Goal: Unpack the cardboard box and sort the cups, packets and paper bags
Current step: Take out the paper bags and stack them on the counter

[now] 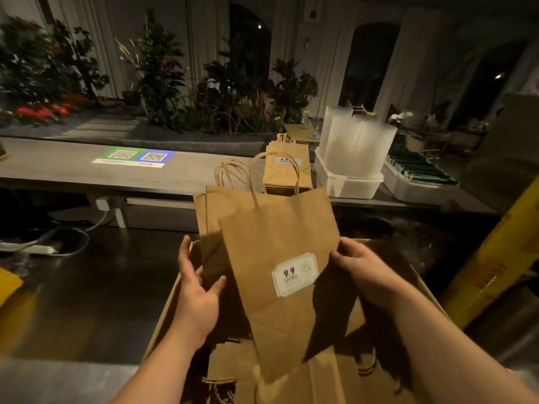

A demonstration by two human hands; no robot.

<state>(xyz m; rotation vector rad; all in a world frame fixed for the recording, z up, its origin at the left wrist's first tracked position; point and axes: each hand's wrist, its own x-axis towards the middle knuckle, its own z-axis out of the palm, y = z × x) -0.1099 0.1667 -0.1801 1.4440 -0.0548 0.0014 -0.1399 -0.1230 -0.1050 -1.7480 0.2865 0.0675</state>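
I hold a bundle of flat brown paper bags (271, 246) with twine handles above the open cardboard box (163, 316). The front bag carries a white label. My left hand (198, 290) grips the bundle's left edge, thumb in front. My right hand (358, 266) pinches its right edge. More flat paper bags (306, 383) lie inside the box below. A small stack of the same bags (287, 167) stands upright on the counter behind.
The grey counter (73, 167) runs across the back with a QR-code sheet (137, 157). Two white tubs stand at the right: one with tall clear cup sleeves (354, 144), one with green packets (420, 170). A yellow box flap (490, 258) rises at right. Plants line the rear.
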